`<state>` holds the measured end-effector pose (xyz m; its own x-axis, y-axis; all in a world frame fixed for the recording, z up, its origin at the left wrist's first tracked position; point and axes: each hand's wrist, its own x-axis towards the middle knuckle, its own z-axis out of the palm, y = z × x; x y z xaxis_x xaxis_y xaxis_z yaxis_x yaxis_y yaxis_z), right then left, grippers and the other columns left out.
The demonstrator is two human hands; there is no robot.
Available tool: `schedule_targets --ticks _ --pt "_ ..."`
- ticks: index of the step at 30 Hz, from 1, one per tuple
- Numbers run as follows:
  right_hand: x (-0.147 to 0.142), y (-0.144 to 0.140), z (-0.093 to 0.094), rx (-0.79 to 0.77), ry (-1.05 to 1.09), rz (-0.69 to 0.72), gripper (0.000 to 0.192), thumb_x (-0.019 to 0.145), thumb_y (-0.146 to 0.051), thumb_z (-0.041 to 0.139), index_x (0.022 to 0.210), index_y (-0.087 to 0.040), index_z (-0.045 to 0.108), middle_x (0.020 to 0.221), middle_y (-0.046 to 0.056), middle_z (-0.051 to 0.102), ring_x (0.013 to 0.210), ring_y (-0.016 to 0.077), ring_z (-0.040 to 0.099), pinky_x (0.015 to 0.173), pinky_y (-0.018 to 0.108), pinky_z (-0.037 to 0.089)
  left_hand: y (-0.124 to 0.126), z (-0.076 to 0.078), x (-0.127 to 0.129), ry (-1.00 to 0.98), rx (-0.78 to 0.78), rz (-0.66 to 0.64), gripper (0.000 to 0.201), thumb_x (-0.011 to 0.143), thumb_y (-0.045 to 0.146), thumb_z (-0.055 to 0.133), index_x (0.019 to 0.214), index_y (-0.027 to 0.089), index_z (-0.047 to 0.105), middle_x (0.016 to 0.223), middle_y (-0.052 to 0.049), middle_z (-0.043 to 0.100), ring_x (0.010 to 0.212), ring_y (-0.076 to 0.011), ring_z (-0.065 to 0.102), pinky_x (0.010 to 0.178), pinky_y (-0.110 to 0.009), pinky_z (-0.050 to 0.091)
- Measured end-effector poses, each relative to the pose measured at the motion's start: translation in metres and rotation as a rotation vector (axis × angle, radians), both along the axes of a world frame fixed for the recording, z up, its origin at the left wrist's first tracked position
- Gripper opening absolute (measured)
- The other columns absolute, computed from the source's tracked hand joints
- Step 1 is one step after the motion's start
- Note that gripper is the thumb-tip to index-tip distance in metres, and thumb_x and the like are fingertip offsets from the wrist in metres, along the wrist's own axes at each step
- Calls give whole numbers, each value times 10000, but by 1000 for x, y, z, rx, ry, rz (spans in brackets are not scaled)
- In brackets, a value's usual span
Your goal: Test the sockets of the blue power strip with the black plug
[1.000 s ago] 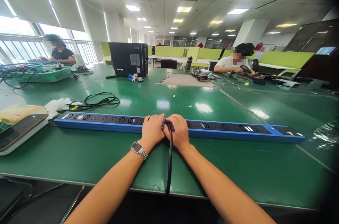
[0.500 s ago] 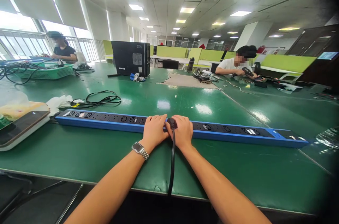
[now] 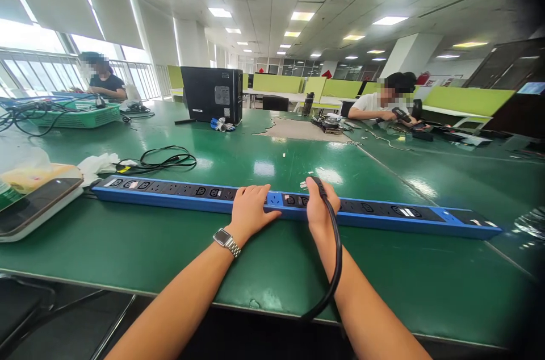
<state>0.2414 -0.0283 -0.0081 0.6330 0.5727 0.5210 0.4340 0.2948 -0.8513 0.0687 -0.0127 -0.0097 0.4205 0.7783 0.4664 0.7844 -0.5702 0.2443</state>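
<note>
Green bench [image 3: 264, 269], glossy, near edge chipped. Lying on it: long blue power strip [image 3: 179, 195] across the front; coiled black cable [image 3: 159, 160] behind it; crumpled white tissue [image 3: 96, 164] beside the coil; green basket [image 3: 79, 114] far left; black computer case [image 3: 212, 94] standing further back.

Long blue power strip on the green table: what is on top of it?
On the long blue power strip rests the left hand, flat. The right hand holds a black cable above it. Sockets under the hands are hidden.
</note>
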Motion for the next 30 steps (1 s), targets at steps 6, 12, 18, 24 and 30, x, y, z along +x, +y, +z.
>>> schedule_targets --ticks 6,12,18,24,30 --pt "50 -7 -8 -83 -114 -80 397 771 -470 598 994 -167 722 941 87 729 848 234 653 795 347 482 0 1 0 -2 -13 -1 642 774 507 713 1309 208 523 1254 -94 650 1182 -272 562 1037 -435 357" --pt "66 -15 -14 -285 -346 -30 360 841 -498 504 877 -229 741 901 50 744 860 239 656 802 339 465 0 0 -1 4 -15 -1 619 782 496 709 1300 211 525 1267 -91 642 1197 -270 551 1033 -430 355" --pt "84 -19 -13 -256 -513 18 361 843 -486 485 913 -240 740 947 55 744 898 241 639 854 358 456 0 1 -1 -8 -13 -16 565 778 485 719 1248 215 560 1249 -79 653 1180 -260 560 1025 -430 365" --pt "84 -17 -12 -292 -536 34 402 863 -516 448 969 -251 732 875 50 736 817 232 629 764 341 462 -1 0 -1 -2 -3 -14 524 782 489 711 1220 231 582 1257 -75 649 1180 -263 559 1030 -435 366" --pt "82 -16 -13 -350 -615 32 373 876 -494 444 927 -259 729 816 47 725 822 241 618 764 344 444 -1 -1 0 -9 11 -9 504 786 486 705 1213 244 589 1250 -67 650 1185 -264 554 1039 -434 361"
